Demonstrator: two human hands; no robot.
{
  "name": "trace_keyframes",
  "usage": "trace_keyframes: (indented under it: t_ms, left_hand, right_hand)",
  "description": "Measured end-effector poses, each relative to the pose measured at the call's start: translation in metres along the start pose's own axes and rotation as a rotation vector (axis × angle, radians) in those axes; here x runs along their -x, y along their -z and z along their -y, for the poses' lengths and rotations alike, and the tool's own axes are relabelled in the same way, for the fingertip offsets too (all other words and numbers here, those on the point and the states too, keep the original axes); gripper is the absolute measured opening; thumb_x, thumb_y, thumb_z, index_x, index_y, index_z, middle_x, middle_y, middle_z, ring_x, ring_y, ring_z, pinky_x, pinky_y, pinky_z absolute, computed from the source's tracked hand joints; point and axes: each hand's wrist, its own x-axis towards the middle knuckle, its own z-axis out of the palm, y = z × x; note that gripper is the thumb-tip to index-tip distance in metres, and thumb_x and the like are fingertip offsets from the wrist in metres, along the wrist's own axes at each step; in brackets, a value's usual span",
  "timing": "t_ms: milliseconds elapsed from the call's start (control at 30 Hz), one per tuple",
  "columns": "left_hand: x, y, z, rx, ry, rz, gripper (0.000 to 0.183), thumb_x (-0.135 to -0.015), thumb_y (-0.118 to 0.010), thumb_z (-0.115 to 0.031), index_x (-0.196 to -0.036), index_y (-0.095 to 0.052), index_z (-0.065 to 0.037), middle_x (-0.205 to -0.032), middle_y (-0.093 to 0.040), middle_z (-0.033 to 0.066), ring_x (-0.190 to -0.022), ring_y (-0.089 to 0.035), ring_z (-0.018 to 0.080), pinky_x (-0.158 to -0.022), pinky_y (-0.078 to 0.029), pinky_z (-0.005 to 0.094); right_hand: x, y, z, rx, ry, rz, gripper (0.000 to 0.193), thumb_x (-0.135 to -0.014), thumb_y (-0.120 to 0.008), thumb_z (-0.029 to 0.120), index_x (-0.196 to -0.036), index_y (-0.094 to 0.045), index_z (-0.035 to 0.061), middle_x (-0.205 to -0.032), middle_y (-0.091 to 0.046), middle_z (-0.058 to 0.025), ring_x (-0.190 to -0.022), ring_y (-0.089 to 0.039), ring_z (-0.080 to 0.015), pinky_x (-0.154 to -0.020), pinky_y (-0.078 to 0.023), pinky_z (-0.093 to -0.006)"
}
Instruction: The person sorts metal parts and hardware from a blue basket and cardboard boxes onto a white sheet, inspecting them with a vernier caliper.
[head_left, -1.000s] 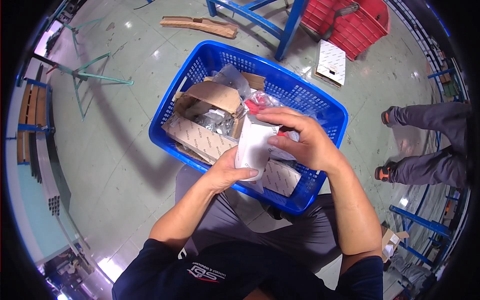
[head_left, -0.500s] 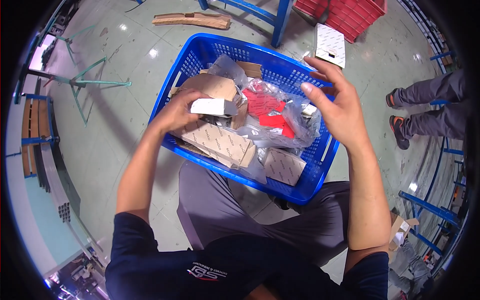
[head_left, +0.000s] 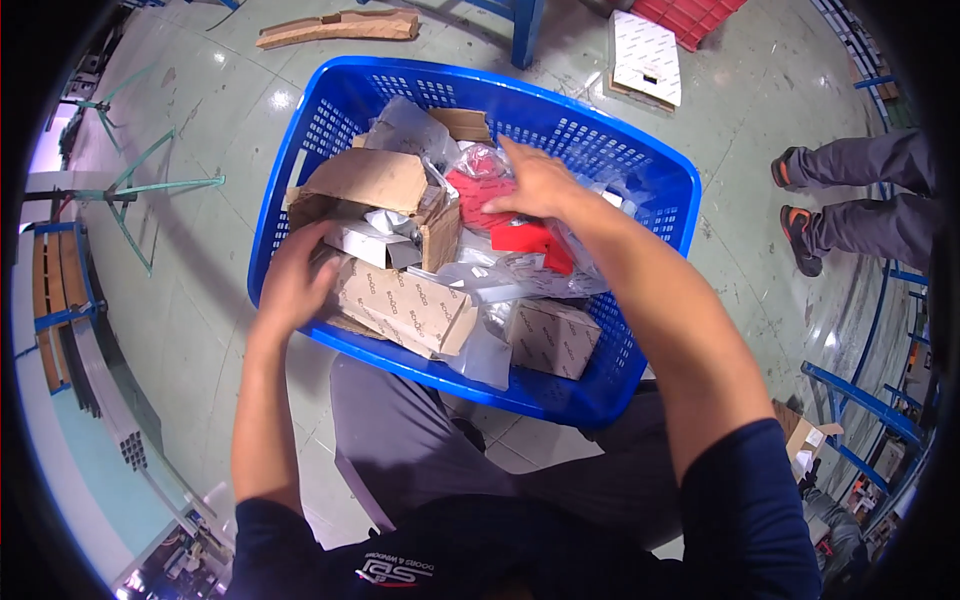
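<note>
A blue perforated plastic basket [head_left: 440, 385] full of packaging stands in front of my knees. At its left side my left hand [head_left: 295, 280] is open, thumb and fingers apart, beside a small white carton [head_left: 370, 243]. That carton lies at the mouth of an opened brown cardboard box [head_left: 365, 178]. My right hand [head_left: 545, 185] reaches over the basket's middle, its fingers spread at some red packets [head_left: 475, 198] and clear plastic wrapping. Whether its fingertips touch them I cannot tell. Close to that hand lies a bright red piece [head_left: 530, 240].
A long printed carton [head_left: 405, 305] and a smaller brown box [head_left: 555, 340] lie in the basket's near part. Beyond it are a flattened cardboard strip [head_left: 340, 30], a white box [head_left: 645, 60] and a red crate [head_left: 690, 18]. Another person's legs [head_left: 860, 225] stand at right.
My left hand has let go of the white carton, which now lies lower in the basket. My right hand has moved left and down to the red packets. The view has shifted slightly.
</note>
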Motion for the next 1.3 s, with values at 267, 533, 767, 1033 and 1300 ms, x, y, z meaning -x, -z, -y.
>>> trace_keyframes:
  t_ms: [267,533,767,1033,1300]
  left_hand:
    - [0.035,-0.026,0.005,-0.067,0.125,-0.450,0.049,-0.096,-0.070,-0.019,-0.143,-0.062,-0.006,-0.137,-0.066,0.0155,-0.129,-0.059,0.0356,-0.115,-0.044,0.0454]
    - [0.032,-0.024,0.002,-0.009,0.157,-0.449,0.035,-0.096,-0.070,-0.013,-0.130,-0.067,-0.004,-0.123,-0.072,0.0114,-0.117,-0.064,0.0298,-0.104,-0.049,0.0405]
    - [0.028,-0.029,0.009,0.071,0.193,-0.433,0.033,-0.096,-0.070,-0.014,-0.128,-0.069,-0.005,-0.117,-0.074,0.0105,-0.114,-0.065,0.0295,-0.103,-0.049,0.0406]
    - [0.028,-0.026,0.009,0.051,0.161,-0.432,0.029,-0.096,-0.070,-0.014,-0.123,-0.072,-0.004,-0.112,-0.075,0.0107,-0.108,-0.068,0.0299,-0.098,-0.052,0.0401]
    - [0.030,-0.025,0.010,0.049,0.162,-0.418,0.028,-0.095,-0.071,-0.014,-0.122,-0.073,-0.006,-0.110,-0.075,0.0100,-0.106,-0.068,0.0302,-0.096,-0.053,0.0395]
  right_hand:
    - [-0.045,0.014,-0.028,-0.250,0.065,0.343,0.078,-0.081,-0.091,0.041,-0.143,-0.062,0.0041,-0.129,-0.071,-0.0281,-0.123,-0.067,-0.0432,-0.106,-0.051,-0.0462]
    - [0.039,0.104,-0.039,0.113,-0.298,0.144,0.041,-0.094,-0.078,0.031,-0.118,-0.070,0.0000,-0.106,-0.076,-0.0254,-0.105,-0.072,-0.0447,-0.092,-0.056,-0.0524]
    - [0.049,0.095,-0.042,0.209,-0.241,0.136,0.042,-0.097,-0.074,0.036,-0.120,-0.068,0.0017,-0.092,-0.075,-0.0234,-0.092,-0.073,-0.0455,-0.081,-0.057,-0.0552]
    - [0.112,0.124,0.066,0.050,0.208,0.741,0.053,-0.100,-0.067,0.052,-0.128,-0.068,0.0066,-0.092,-0.077,-0.0186,-0.084,-0.076,-0.0395,-0.073,-0.059,-0.0512]
    - [0.040,0.047,0.007,-0.667,0.102,0.982,0.027,-0.104,-0.068,0.031,-0.113,-0.078,0.0081,-0.098,-0.080,-0.0066,-0.082,-0.076,-0.0173,-0.076,-0.061,-0.0335]
